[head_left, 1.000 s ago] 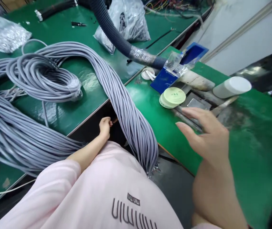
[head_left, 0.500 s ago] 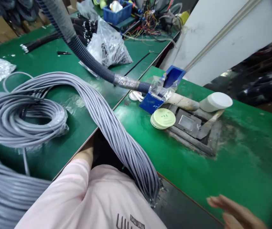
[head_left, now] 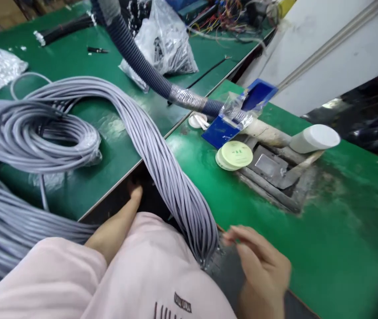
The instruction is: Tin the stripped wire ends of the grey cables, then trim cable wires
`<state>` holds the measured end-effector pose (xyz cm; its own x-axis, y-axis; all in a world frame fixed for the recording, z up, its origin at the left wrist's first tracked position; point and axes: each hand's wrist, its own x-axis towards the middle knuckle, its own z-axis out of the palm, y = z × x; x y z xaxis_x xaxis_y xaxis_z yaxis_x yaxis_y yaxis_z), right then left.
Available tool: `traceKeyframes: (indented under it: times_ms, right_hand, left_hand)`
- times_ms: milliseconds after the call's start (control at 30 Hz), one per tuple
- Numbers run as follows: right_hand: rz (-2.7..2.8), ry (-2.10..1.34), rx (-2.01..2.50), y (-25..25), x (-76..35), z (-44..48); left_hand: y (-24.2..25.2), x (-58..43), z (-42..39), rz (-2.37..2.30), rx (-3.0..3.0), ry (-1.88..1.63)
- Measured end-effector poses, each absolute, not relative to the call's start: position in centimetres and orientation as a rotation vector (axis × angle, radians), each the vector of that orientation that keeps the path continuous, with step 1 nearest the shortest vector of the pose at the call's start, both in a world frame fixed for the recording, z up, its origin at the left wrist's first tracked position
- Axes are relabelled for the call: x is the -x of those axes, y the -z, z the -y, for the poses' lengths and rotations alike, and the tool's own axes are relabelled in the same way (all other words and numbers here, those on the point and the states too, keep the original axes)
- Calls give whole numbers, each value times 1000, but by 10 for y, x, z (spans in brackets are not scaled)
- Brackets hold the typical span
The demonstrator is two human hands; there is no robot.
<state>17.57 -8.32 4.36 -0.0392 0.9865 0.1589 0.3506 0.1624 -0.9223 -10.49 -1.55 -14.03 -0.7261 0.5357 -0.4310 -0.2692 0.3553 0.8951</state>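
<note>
A thick bundle of grey cables (head_left: 162, 155) runs from the left table across the gap to the front edge of the right table, its cut ends gathered beside my body. My right hand (head_left: 264, 259) is just right of those ends, apart from them. Its fingers are half bent, with a gap between thumb and fingertips, and I see nothing held; it is slightly blurred. My left hand (head_left: 136, 190) reaches down into the dark gap below the left table's edge. Its fingers are mostly lost in shadow.
Coiled grey cable (head_left: 76, 150) lies on the left table. A ribbed hose (head_left: 152, 77) leads to a blue-flapped nozzle (head_left: 220, 130). Near it are a round yellow-green tin (head_left: 237, 154), a white cylinder (head_left: 318, 138) and a recessed grey metal unit (head_left: 268, 170). Plastic bags (head_left: 175, 48) lie behind.
My right hand has come in from the lower right towards the cable ends. My left forearm and hand show more below the table edge. The view has shifted.
</note>
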Motion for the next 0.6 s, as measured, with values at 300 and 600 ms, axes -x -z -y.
traceKeyframes:
  times_ms: [300, 600]
  right_hand:
    - [2259, -1023, 760, -30, -104, 54]
    - [2249, -303, 968, -24, -107, 57]
  left_hand:
    - [29, 68, 108, -1058, -540, -1434]
    - [-12, 43, 89, -1020, -1016, -1170]
